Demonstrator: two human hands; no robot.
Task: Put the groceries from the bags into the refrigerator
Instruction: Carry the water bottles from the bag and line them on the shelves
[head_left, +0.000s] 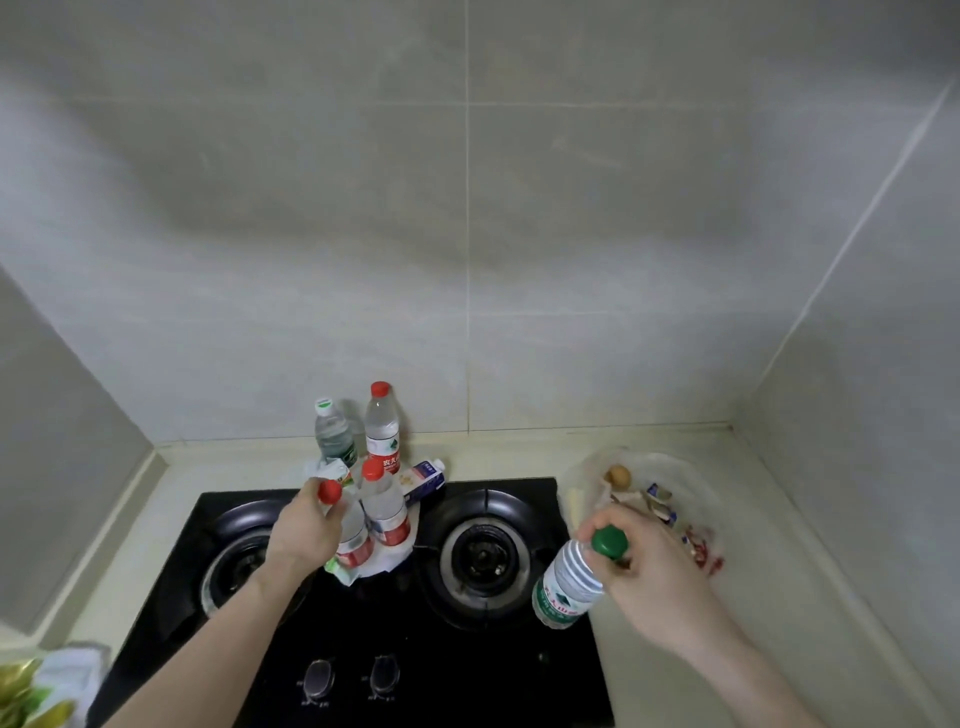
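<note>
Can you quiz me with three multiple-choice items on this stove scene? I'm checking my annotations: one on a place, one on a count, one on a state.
1. Where does the milk carton lie?
A. on the stove's knobs
B. behind the bottles, at the hob's back edge
C. in the right hand

2. How many red bottle caps show?
A. one
B. three
C. five

3. What is the right hand doing?
A. gripping the green-capped bottle by its neck
B. resting flat on the counter
C. turning a knob

Answers:
1 B: the carton lies on its side at the back edge of the hob.
2 B: one on the rear bottle, one on the front bottle, one on the bottle held by the left hand.
3 A: fingers curl round the neck of the green-capped bottle, held tilted.
</note>
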